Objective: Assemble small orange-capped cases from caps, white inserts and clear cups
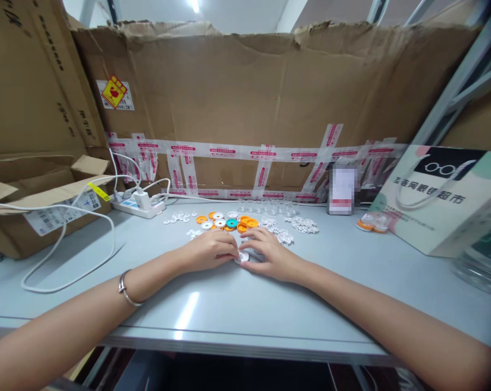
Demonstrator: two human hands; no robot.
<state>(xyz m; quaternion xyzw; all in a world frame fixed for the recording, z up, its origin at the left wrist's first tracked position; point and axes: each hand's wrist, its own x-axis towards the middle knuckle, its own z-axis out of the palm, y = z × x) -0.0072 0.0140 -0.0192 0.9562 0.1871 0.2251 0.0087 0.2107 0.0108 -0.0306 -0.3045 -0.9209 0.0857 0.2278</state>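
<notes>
A small white round plastic part (pixel 243 257) is on the grey table between my two hands. My left hand (pixel 208 250) is closed, its fingertips together at the left edge of this part. My right hand (pixel 273 256) curls round it from the right, with the thumb on the near side and the fingers on the far side. Just beyond my hands lie orange round cases (pixel 252 222), white discs (pixel 219 223) and one teal disc (pixel 231 223). My fingers hide some of the nearer pieces.
White lacy plastic parts (pixel 304 225), clear cups (pixel 265 207) and small white pieces (pixel 180 217) lie further back. At left are a power strip (pixel 137 204), a looping cable (pixel 62 239) and a cardboard box (pixel 9 233). A phone (pixel 343 190) and paper bag (pixel 436 206) stand right.
</notes>
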